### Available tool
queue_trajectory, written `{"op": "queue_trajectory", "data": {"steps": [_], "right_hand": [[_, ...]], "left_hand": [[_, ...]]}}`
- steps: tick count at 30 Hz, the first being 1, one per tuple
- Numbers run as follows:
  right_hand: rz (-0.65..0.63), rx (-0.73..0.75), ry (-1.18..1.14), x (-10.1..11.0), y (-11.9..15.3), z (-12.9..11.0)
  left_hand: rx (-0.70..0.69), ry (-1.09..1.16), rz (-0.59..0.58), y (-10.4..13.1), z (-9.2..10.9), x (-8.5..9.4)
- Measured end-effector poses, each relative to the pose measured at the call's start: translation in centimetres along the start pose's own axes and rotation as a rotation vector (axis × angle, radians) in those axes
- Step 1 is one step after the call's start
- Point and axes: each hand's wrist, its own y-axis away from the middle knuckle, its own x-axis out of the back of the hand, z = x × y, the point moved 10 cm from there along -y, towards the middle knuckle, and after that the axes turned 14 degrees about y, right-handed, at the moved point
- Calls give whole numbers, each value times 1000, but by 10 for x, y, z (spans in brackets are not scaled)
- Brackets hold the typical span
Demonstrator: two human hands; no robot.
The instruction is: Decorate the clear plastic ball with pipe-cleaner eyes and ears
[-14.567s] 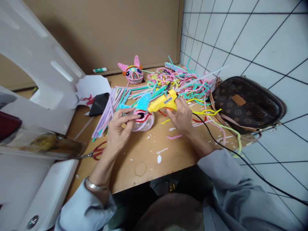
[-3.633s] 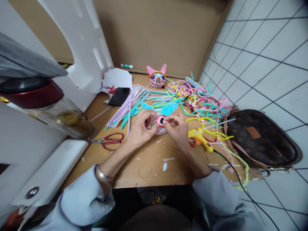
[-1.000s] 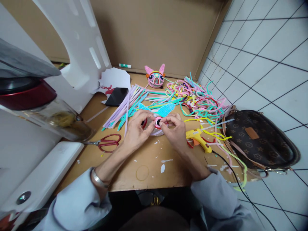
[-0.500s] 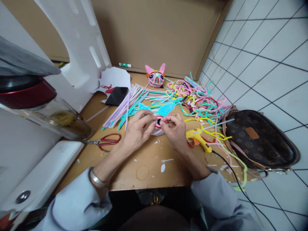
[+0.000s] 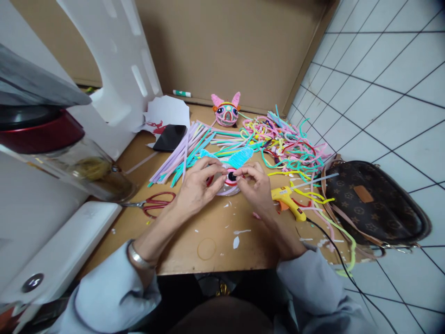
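Note:
Between my two hands, low on the table, is a pipe-cleaner animal head [image 5: 228, 190] with a pale, partly clear lower body and two turquoise ears [image 5: 240, 158]. A round eye [image 5: 232, 176], black in the middle with a white and red rim, faces up on it. My left hand [image 5: 200, 188] grips the head's left side, thumb and fingers curled in near a second red ring. At the eye's right rim, the thumb and index finger of my right hand [image 5: 255, 185] are pinched together. My fingers cover much of the head.
A yellow glue gun [image 5: 288, 202] lies right of my right hand, its cord running off the front. Red-handled scissors [image 5: 158, 204] lie left. Behind are pipe cleaners [image 5: 177, 160], a tangled heap [image 5: 288, 141], a finished pink-eared head [image 5: 226, 113], a phone [image 5: 170, 138] and a brown bag [image 5: 375, 202].
My right fingertips have shifted slightly right, off the eye's black middle, so more of the eye shows. My left hand stays almost where it was. The view has shifted slightly.

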Motion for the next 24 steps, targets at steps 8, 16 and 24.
{"op": "queue_trajectory", "data": {"steps": [8, 16, 24], "right_hand": [[22, 41, -30, 0, 2, -6], [9, 20, 18, -2, 4, -6], [20, 10, 28, -1, 3, -7]], "left_hand": [[26, 5, 9, 0, -1, 1], [19, 7, 10, -1, 0, 1], [53, 15, 12, -1, -4, 0]]}}
